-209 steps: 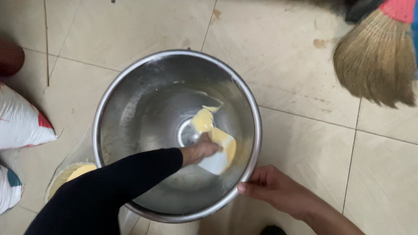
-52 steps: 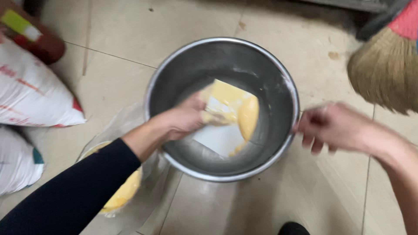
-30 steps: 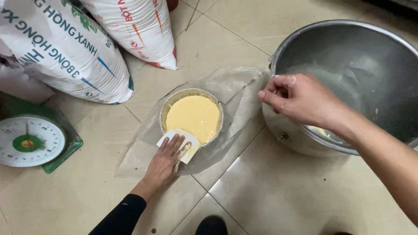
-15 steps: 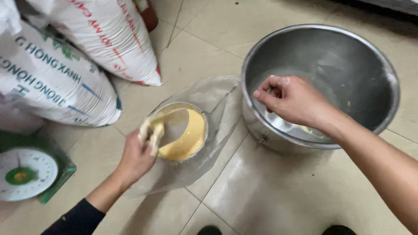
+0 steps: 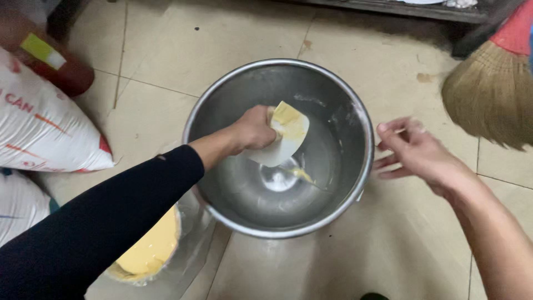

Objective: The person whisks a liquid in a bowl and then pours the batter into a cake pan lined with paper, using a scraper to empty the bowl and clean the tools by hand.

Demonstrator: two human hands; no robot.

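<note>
A large steel mixing bowl (image 5: 355, 111) sits on the tiled floor. My left hand (image 5: 252, 129) is inside it, gripping a white plastic scraper (image 5: 283, 139) smeared with yellow paste. A small streak of the yellow paste (image 5: 302, 175) lies near the bowl's bottom. My right hand (image 5: 419, 153) hovers just right of the bowl's rim, fingers spread, holding nothing. A round container of yellow paste (image 5: 150, 250) on clear plastic sits at lower left, partly hidden by my left sleeve.
White printed sacks (image 5: 39, 128) lie at the left, with a dark red bottle (image 5: 55, 64) behind them. A straw broom (image 5: 491, 94) rests at the upper right. Beige floor tiles (image 5: 222, 33) surround the bowl.
My left hand lifted the scraper with paste from the small container and moved it into the steel bowl. My right hand let go of the bowl's rim and opened beside it.
</note>
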